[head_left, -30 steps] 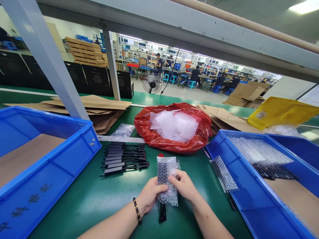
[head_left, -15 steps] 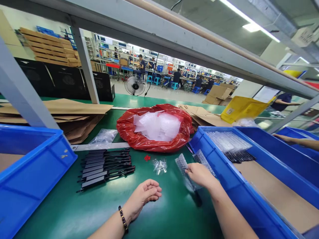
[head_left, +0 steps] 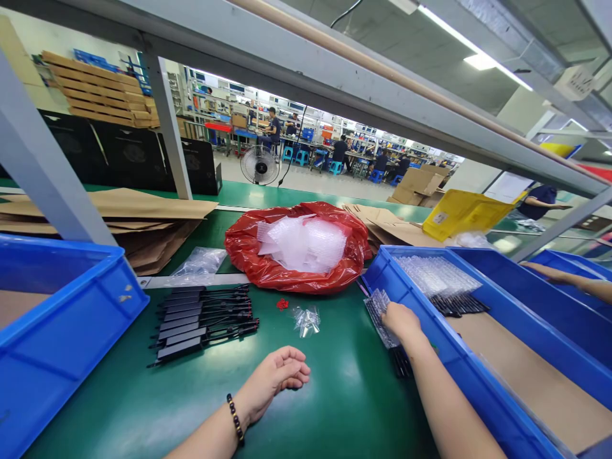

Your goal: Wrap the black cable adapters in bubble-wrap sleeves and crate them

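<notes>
My right hand is at the side of the blue bin, its fingers closed on a bubble-wrapped black part. This part lies with other wrapped ones, and their dark ends stick out below my wrist. My fingertips are partly hidden. Over the middle of the green table, my left hand rests with loosely curved fingers and nothing in it. Beyond that hand lie small clear plastic pieces and a little heap of red pieces. A row of black parts with cables lies to the left.
A red plastic bag with bubble-wrap pouches stands at the back. Blue bins flank the table, left and right; the right one holds wrapped parts. Flat cardboard lies behind. Another person's arm reaches in at far right.
My right hand has carried the bubble-wrapped part rightward, to the wrapped parts beside the blue bin. My left hand has barely moved.
</notes>
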`<action>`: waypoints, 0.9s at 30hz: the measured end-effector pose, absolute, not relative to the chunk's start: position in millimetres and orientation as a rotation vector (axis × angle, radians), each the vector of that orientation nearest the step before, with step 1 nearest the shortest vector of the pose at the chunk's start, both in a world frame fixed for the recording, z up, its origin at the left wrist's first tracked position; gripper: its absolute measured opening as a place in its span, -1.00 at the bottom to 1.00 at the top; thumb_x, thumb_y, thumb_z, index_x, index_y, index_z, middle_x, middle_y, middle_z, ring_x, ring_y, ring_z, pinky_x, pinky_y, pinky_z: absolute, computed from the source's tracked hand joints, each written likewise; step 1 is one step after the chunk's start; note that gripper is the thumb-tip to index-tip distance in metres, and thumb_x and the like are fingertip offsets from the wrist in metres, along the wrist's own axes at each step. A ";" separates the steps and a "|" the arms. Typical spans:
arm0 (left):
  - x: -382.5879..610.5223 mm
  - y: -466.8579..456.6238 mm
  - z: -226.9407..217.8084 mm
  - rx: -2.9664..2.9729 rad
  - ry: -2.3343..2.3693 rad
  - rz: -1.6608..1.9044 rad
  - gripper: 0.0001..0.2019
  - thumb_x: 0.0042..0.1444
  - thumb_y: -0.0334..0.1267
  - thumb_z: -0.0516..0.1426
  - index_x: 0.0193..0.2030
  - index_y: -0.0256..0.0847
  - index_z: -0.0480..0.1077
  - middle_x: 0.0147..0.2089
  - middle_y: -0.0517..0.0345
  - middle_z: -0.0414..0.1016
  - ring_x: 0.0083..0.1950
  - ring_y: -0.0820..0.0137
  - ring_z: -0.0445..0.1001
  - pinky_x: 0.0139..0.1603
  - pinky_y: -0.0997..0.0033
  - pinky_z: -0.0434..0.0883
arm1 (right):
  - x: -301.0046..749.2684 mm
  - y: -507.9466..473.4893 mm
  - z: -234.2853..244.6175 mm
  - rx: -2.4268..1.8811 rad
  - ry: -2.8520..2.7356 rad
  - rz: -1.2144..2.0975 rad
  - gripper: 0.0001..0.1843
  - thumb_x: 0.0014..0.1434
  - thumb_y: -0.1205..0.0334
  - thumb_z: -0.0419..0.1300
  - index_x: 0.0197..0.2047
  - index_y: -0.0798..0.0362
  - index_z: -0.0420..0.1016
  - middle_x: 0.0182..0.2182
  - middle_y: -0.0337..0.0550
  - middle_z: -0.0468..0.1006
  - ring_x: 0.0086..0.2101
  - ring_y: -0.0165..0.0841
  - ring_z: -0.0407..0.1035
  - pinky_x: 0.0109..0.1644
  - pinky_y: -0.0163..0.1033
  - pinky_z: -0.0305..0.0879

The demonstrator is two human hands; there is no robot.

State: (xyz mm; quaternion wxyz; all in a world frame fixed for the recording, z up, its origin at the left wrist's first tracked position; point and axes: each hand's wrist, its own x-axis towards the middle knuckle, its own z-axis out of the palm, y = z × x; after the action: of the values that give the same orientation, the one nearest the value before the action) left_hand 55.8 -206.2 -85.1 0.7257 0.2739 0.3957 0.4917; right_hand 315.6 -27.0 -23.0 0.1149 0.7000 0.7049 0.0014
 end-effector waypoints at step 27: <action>52.4 -214.7 -93.8 1.024 0.631 0.634 -0.57 -0.40 0.18 0.26 -0.59 -0.18 0.44 -0.63 0.23 0.40 -0.66 0.46 0.30 -0.67 0.47 0.17 | 31.4 -145.5 -40.2 0.500 3.023 -0.073 -0.81 0.08 0.31 0.03 -0.38 0.11 0.47 -0.36 -0.10 0.47 -0.40 -0.36 0.39 -0.39 -0.35 0.15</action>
State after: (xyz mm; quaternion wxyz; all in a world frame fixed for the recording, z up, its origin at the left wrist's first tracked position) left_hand 52.4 -214.7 -93.8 0.7778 0.4733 0.2916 0.2933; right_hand 31.4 -145.5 -40.2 0.0385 0.1630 0.9856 -0.0238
